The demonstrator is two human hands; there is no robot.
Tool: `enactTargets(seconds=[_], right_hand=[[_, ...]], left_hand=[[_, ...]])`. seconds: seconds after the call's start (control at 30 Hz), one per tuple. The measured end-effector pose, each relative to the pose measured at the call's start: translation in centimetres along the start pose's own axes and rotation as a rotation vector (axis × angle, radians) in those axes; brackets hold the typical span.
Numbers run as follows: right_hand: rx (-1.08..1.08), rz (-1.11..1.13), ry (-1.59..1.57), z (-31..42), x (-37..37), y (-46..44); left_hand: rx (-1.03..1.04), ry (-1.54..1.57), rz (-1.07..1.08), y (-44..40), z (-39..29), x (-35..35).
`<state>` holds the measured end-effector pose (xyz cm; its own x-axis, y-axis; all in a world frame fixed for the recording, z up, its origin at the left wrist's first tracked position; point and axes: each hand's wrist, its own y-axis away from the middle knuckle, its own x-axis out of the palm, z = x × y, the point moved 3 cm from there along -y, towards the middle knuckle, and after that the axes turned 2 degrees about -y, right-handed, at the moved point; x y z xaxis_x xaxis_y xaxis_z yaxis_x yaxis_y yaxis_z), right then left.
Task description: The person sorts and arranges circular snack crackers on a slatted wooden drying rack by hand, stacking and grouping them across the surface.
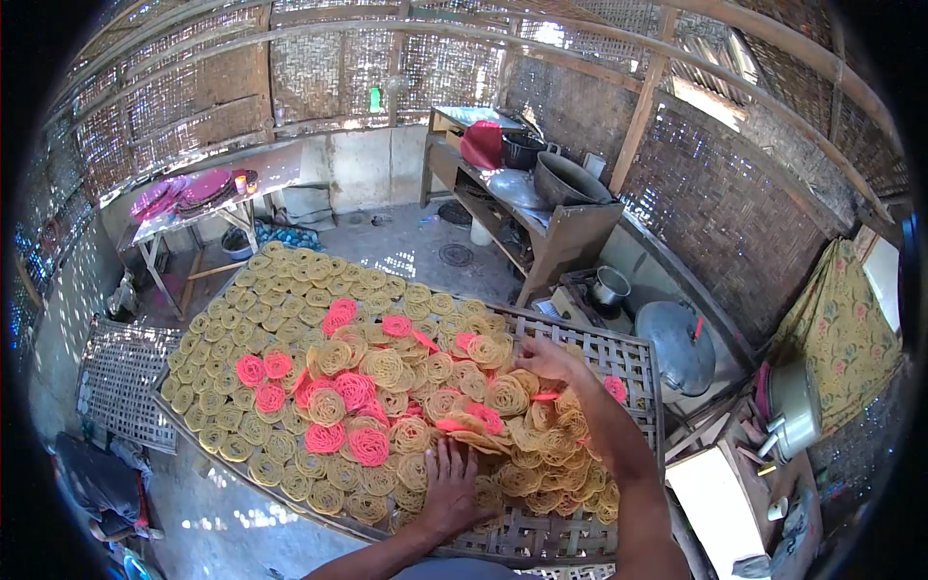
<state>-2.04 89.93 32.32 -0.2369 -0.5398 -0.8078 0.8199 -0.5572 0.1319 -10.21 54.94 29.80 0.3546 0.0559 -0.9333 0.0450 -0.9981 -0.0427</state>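
Observation:
Round, lacy, noodle-like crackers, yellow point(385, 367) and pink point(355, 390), cover a slatted bamboo rack point(628, 360). They lie in a single layer at the left and heap up towards the middle and right. My left hand point(450, 491) rests at the near edge of the heap, fingers stretched out over the crackers, beside a small overlapping stack point(476, 440). My right hand point(544, 361) is at the far right side of the heap, with its fingers curled down by the yellow crackers. What its fingertips may hold is hidden.
Bare rack slats show at the right. A wooden bench point(565, 237) with a large pot point(572, 181) stands behind. A metal lid point(675, 346) and a steamer pot point(795, 411) are at the right. Pink trays point(159, 196) sit on a back-left table. Part of a person point(101, 483) shows lower left.

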Motion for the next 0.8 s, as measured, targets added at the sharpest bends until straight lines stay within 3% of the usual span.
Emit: enactTargets(seconds=[0.07, 0.1, 0.2, 0.3, 0.4, 0.53, 0.6, 0.77, 0.8], right_hand=[[-0.101, -0.014, -0.031, 3.4, -1.0, 2.4], [0.068, 0.09, -0.194, 4.3, -1.6, 3.1], [0.247, -0.02, -0.327, 2.6, -3.0, 3.1], [0.411, -0.107, 0.027, 0.9, -2.7, 2.5], [0.393, -0.116, 0.301, -3.3, 2.1, 1.0], [0.333, -0.153, 0.172, -5.0, 5.4, 0.9], [0.183, -0.122, 0.078, -5.8, 6.1, 0.4], [0.024, -0.323, 0.298, -0.9, 4.8, 2.4], [0.062, -0.26, 0.179, -0.3, 4.5, 2.6]], left_hand=[[-0.012, -0.024, -0.005, -0.6, -0.4, 0.1], [-0.009, 0.022, -0.033, -0.7, -0.5, 0.4], [-0.007, 0.138, -0.118, -0.4, -0.3, 0.9], [-0.079, 0.241, -0.186, 0.6, -0.6, 0.7], [-0.195, 0.317, -0.259, 0.9, 0.1, -0.1], [-0.263, 0.31, -0.352, -0.1, 1.1, 1.0], [-0.284, 0.269, -0.335, -1.5, 1.0, 1.3], [-0.346, 0.379, -0.337, -4.6, -0.6, 1.0], [-0.345, 0.404, -0.369, -5.0, -0.6, 1.5]])
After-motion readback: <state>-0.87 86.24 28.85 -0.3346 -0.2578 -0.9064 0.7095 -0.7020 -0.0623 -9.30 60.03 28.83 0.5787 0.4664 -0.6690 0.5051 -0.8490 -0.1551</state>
